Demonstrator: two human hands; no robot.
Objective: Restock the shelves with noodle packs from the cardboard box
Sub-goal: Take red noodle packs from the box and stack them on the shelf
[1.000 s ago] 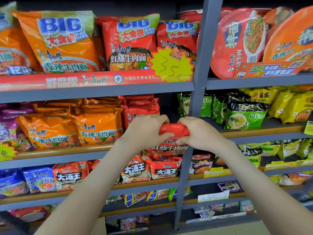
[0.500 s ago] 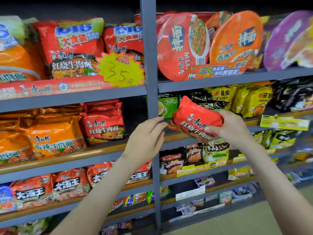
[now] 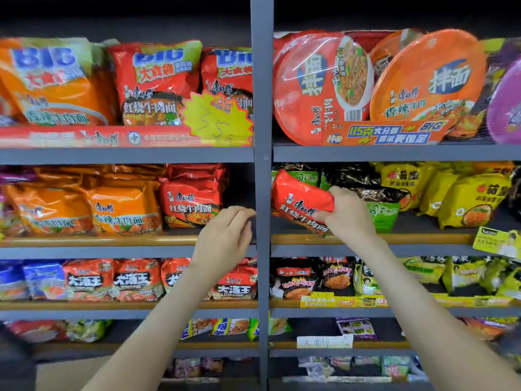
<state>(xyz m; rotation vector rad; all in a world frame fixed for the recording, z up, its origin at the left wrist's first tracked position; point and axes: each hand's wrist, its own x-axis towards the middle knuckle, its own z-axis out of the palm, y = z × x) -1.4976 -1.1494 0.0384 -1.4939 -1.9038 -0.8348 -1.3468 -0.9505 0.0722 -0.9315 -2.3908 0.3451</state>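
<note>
Red pack [image 3: 298, 198], edge hidden by right hand [image 3: 349, 214]

Grey metal shelves [image 3: 127, 155] fill the view, split by one upright post [image 3: 262, 108], with wooden front strips [image 3: 98, 240] and darkness above.

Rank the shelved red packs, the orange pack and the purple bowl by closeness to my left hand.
1. Red packs: just up-left of the left hand.
2. Orange pack: farther left, same shelf.
3. Purple bowl: top shelf, far right.

Grey shelves [image 3: 112, 155]: noodle packs [image 3: 191, 198] below, noodle bowls [image 3: 310, 88] above.
</note>
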